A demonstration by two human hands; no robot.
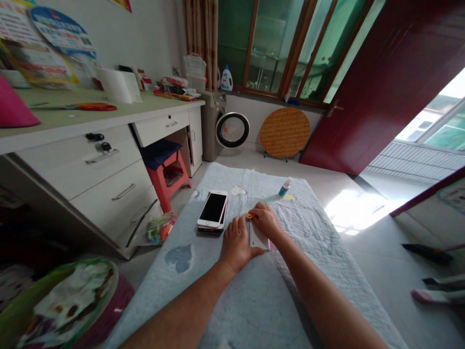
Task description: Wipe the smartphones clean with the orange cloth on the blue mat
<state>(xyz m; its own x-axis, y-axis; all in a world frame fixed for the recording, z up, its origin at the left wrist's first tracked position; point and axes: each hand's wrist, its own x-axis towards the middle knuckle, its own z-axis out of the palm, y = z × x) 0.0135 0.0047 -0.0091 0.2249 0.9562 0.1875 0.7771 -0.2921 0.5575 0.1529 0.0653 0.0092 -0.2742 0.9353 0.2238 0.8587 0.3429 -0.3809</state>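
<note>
A pale, flat phone-like device (257, 238) lies on the blue cloth between my hands. My left hand (236, 244) rests along its left side, thumb stretched under its near edge and fingers on the cloth. Over the far end of the device, my right hand (264, 219) is closed on a small orange cloth (250, 216), pressed against the surface. Left of my hands is a white phone (213, 210) with a dark screen, stacked on at least one other phone. A small spray bottle (284, 188) stands beyond my right hand.
The light blue cloth (181, 295) covers the table. A filled waste bin (119, 291) is at the lower left. Beyond the table are a red stool (163, 186), a washing machine (211, 128) with its door open, and a round wooden board (285, 132).
</note>
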